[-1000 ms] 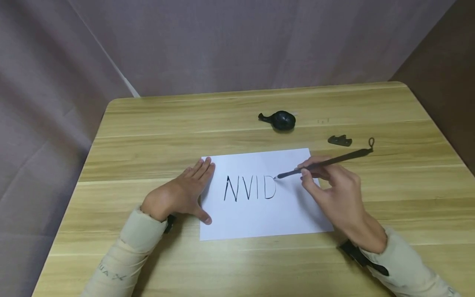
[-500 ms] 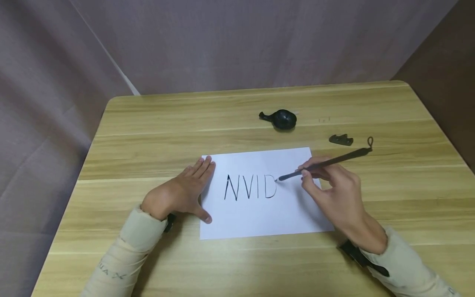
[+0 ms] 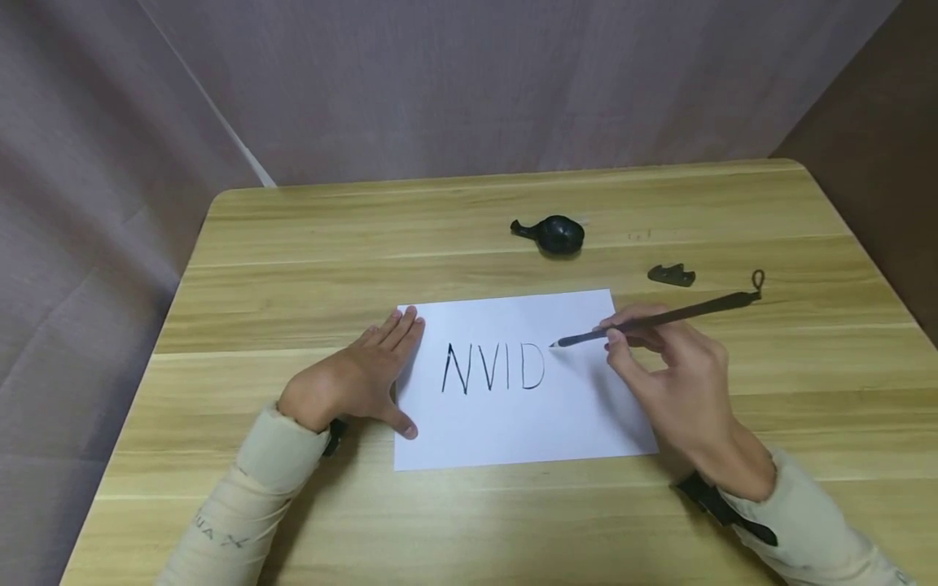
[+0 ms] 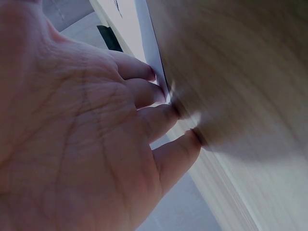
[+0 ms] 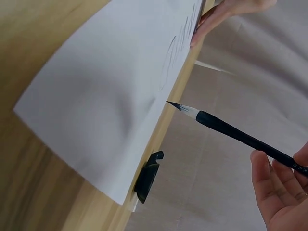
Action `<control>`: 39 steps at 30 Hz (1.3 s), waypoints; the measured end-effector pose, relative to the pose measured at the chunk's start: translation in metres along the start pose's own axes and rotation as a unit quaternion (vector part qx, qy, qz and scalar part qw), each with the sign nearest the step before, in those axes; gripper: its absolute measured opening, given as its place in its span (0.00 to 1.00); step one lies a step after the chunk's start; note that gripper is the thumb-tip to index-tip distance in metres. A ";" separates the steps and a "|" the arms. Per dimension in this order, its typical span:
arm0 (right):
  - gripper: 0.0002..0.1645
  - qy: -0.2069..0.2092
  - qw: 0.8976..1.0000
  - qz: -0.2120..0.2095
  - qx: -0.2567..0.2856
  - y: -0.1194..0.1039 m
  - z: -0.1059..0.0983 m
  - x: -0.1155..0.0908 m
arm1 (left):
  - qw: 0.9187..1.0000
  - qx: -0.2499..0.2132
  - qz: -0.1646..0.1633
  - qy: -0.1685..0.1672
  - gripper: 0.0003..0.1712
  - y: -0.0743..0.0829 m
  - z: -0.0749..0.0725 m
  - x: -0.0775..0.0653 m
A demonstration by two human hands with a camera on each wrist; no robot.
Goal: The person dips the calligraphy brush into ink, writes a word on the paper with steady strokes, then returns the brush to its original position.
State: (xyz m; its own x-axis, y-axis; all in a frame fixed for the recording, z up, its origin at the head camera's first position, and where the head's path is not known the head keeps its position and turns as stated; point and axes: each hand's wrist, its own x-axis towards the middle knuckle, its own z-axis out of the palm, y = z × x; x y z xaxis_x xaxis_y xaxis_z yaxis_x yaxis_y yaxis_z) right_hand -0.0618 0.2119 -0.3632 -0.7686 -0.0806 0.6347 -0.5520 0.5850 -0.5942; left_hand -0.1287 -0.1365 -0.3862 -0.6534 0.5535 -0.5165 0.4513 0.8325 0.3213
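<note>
Across a white rectangular sheet of paper (image 3: 513, 431) at the middle of the pale wooden table (image 3: 513, 529), the thin black hand-drawn capitals "NVID" (image 3: 493, 378) can be read, the N boldest. Dark lettering also marks the beige fabric sleeve (image 3: 242, 496) at near left, but I cannot read it for certain. The left hand (image 3: 355, 387) rests on the sheet's left edge, fingers straight, thumb spread wide. The right hand (image 3: 681, 382) pinches a slim dark-handled brush with white hair and a blackened point (image 3: 696, 310); its tip is apart from the paper, just right of the D. Small pale marks on its handle are too small to read. Beyond the sheet sit a glossy black rounded object with a narrow neck (image 3: 558, 235) and, farther right, a small dark jagged-topped piece (image 3: 671, 275).
</note>
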 end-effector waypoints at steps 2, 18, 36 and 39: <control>0.15 -0.002 1.000 -0.005 0.000 0.002 -0.001 0.000 | 1.000 0.000 0.002 0.000 0.87 0.000 0.000 0.000; 0.13 -0.028 1.000 0.001 -0.008 0.007 -0.002 0.000 | 1.000 -0.008 -0.005 -0.001 0.87 0.000 0.000 -0.003; 0.12 -0.024 0.999 0.016 -0.021 0.011 -0.006 -0.003 | 1.000 -0.007 0.010 0.008 0.87 -0.002 0.001 -0.001; 0.13 -0.015 1.000 0.012 -0.017 0.010 -0.004 -0.003 | 1.000 -0.006 0.013 0.010 0.86 -0.002 0.001 -0.001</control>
State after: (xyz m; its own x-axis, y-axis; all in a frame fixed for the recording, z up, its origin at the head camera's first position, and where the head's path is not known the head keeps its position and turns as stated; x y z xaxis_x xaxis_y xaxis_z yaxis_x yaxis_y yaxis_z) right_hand -0.0641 0.2218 -0.3688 -0.7910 -0.0893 0.6052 -0.5221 0.6141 -0.5918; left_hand -0.1285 -0.1393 -0.3868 -0.6530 0.5753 -0.4926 0.4607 0.8180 0.3444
